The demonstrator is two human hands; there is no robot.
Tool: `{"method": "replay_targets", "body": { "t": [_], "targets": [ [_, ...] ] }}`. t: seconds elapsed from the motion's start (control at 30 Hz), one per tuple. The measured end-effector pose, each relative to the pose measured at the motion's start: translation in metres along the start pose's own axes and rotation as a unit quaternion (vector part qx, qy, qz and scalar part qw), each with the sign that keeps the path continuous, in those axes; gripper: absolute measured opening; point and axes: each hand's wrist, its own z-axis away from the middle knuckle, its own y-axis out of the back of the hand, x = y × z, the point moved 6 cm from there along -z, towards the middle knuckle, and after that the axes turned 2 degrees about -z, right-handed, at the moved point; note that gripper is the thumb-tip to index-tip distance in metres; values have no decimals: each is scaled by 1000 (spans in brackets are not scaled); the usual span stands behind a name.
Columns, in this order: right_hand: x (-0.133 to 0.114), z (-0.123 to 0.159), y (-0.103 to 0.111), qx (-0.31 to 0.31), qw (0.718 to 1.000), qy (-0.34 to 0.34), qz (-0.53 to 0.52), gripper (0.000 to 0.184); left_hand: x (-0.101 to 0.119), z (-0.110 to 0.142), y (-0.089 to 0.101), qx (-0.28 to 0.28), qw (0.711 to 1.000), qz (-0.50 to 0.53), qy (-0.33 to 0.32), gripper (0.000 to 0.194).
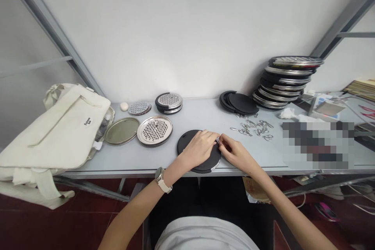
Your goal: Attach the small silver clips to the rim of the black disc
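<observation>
Touching a round, matte black disc (208,163) with a shiny silver edge

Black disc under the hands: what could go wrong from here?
The black disc lies at the front edge of the table, so it could tip or slide off if the left hand slips. The tall stack leans rightward and might topple if bumped. The loose metal clips could scatter if an arm brushes them.
</observation>
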Motion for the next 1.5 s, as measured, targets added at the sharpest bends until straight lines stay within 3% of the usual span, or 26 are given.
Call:
{"method": "replay_targets", "body": {
  "t": [1.5],
  "targets": [
    [1,-1,-2,2,999,13,30,23,0,0,0,2,1000,0,-4,26]
  ]
}}
